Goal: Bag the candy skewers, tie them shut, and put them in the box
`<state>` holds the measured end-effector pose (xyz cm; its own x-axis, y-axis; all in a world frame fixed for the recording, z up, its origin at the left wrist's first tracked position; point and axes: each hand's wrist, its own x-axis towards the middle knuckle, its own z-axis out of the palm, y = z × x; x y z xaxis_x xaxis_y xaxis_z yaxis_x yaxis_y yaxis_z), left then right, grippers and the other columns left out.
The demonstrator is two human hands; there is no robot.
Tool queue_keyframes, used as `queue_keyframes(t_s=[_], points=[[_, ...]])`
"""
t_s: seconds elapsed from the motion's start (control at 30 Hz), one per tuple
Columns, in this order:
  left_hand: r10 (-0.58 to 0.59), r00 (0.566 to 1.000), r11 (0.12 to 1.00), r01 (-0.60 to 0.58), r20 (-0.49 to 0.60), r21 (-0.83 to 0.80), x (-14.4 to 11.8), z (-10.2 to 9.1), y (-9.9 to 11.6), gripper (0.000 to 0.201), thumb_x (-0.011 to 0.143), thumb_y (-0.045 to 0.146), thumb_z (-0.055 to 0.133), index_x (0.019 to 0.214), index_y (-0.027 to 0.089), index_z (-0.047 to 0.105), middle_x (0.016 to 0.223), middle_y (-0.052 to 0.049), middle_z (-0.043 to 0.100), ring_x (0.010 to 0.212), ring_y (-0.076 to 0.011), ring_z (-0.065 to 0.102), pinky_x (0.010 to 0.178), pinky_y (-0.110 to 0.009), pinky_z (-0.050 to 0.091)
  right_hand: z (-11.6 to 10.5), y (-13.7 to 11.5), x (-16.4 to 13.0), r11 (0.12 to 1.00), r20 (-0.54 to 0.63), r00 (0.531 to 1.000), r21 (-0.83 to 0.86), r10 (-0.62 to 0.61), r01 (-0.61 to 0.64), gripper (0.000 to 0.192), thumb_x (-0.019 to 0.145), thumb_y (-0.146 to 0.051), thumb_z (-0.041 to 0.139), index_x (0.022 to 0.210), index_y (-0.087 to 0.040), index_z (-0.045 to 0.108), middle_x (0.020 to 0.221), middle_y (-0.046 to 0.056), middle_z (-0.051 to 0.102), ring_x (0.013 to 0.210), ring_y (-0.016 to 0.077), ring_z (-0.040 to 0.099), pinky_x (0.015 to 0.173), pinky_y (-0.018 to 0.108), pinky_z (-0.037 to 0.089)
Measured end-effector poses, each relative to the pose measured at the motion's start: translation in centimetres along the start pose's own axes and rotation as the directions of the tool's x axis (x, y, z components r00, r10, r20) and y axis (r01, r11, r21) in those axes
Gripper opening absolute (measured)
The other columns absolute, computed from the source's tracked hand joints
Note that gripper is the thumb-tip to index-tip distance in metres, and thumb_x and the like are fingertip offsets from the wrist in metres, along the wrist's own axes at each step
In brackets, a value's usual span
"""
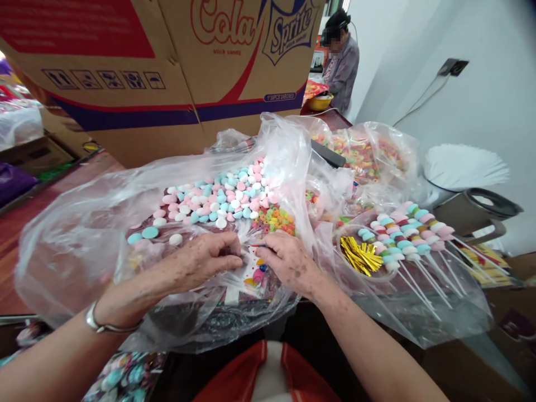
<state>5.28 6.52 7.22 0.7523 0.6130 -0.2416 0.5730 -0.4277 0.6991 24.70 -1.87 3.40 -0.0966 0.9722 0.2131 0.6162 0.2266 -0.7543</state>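
Observation:
A small plastic bag printed with coloured dots and balloon shapes (254, 271) lies on the clear sheeting between both hands. My right hand (291, 262) pinches at its upper edge with thumb and forefinger. Curled inward at the bag's left side is my left hand (213, 257); its fingertips are partly hidden, so what they hold cannot be made out. Just beyond the hands spreads a pile of pink, blue and white round candies (221, 195). Small ring-shaped gummies (274, 219) in orange, yellow and green sit in front of my right hand.
Candy skewers on white sticks (410, 231) lie at right, beside a tub of gold twist ties (360, 255). Behind stand a large cardboard box (146, 128) and a bag of gummy rings (360, 153). A grey jug (473, 215) is far right. Another person (343, 72) works behind.

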Motion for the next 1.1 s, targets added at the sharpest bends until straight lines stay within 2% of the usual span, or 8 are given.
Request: queue_keyframes(t_s=[0.1,0.23,0.4,0.6,0.73,0.83,0.97,1.1], points=[[-0.012,1.0,0.993,0.013,0.009,-0.116,0.1,0.3,-0.4,0.026,0.082,0.038,0.063,0.068,0.017,0.058,0.06,0.004,0.05,0.058,-0.0109,0.043,0.053,-0.021,0.033,-0.1,0.2,-0.1,0.999,-0.005,1.0,0.036,-0.025,0.025,0.032,0.093,-0.02,0.055,0.061,-0.019,0.048,0.065,-0.004,0.049,0.066,0.0116,0.045,0.064,0.025,0.031],[0.004,0.991,0.974,0.026,0.131,-0.227,0.2,0.1,-0.9,0.034,0.085,0.045,0.06,0.067,0.016,0.057,0.06,0.004,0.048,0.057,-0.0104,0.041,0.052,-0.021,0.031,-0.1,0.5,-0.5,0.988,-0.027,1.0,0.154,-0.004,0.008,0.04,0.093,-0.028,0.05,0.057,-0.02,0.036,0.059,-0.006,0.038,0.059,0.0103,0.039,0.057,0.024,0.028],[0.022,0.987,0.984,0.007,0.161,-0.179,0.1,0.4,-0.7,0.041,0.092,0.046,0.05,0.065,0.016,0.059,0.061,0.002,0.052,0.058,-0.0116,0.044,0.053,-0.022,0.033,-0.6,0.6,-1.2,0.902,0.042,0.992,0.412,0.119,-0.126,0.017,0.087,-0.03,0.055,0.073,-0.02,0.051,0.066,-0.007,0.045,0.061,0.0097,0.042,0.057,0.022,0.033],[0.092,0.995,0.976,-0.098,-0.041,-0.195,0.6,2.3,0.1,0.023,0.086,0.039,0.06,0.077,0.017,0.059,0.07,0.003,0.054,0.065,-0.0123,0.047,0.06,-0.021,0.039,-1.7,0.6,-1.7,0.979,-0.131,0.991,0.205,0.004,0.023,0.022,0.091,-0.025,0.05,0.07,-0.021,0.047,0.071,-0.004,0.046,0.07,0.0121,0.046,0.066,0.024,0.036],[0.095,0.993,0.991,-0.101,-0.073,-0.092,0.7,2.9,0.4,0.031,0.089,0.04,0.053,0.069,0.017,0.057,0.063,0.004,0.048,0.06,-0.0116,0.043,0.056,-0.021,0.035,-1.8,0.5,-2.1,0.993,-0.18,0.981,0.07,-0.076,0.09,0.028,0.096,-0.027,0.043,0.068,-0.021,0.044,0.071,-0.002,0.048,0.071,0.0138,0.046,0.069,0.026,0.037],[0.116,0.993,0.991,-0.117,-0.029,-0.069,0.7,3.1,0.3,0.036,0.093,0.042,0.047,0.068,0.018,0.057,0.063,0.004,0.046,0.06,-0.0118,0.042,0.056,-0.021,0.035,-1.9,0.4,-2.5,0.992,-0.18,0.984,0.123,-0.008,0.031,0.031,0.097,-0.029,0.042,0.067,-0.021,0.047,0.069,-0.002,0.049,0.069,0.0132,0.047,0.067,0.026,0.038],[0.117,0.993,0.979,-0.116,0.001,-0.166,0.7,3.4,0.1,0.033,0.093,0.041,0.047,0.073,0.018,0.061,0.067,0.002,0.052,0.064,-0.013,0.046,0.059,-0.021,0.039,-2.2,0.2,-2.9,0.949,-0.095,0.986,0.296,0.139,-0.105,0.013,0.089,-0.031,0.058,0.087,-0.019,0.061,0.077,-0.002,0.059,0.074,0.0125,0.052,0.067,0.023,0.041],[0.108,0.994,0.969,-0.105,0.003,-0.225,0.9,3.7,0.2,0.033,0.091,0.04,0.05,0.071,0.017,0.063,0.066,0.0,0.055,0.064,-0.0144,0.049,0.059,-0.023,0.041,-2.4,0.1,-3.1,0.934,-0.082,0.982,0.331,0.17,-0.135,0.01,0.085,-0.027,0.062,0.089,-0.018,0.063,0.083,-0.001,0.062,0.079,0.0131,0.055,0.07,0.024,0.043]])
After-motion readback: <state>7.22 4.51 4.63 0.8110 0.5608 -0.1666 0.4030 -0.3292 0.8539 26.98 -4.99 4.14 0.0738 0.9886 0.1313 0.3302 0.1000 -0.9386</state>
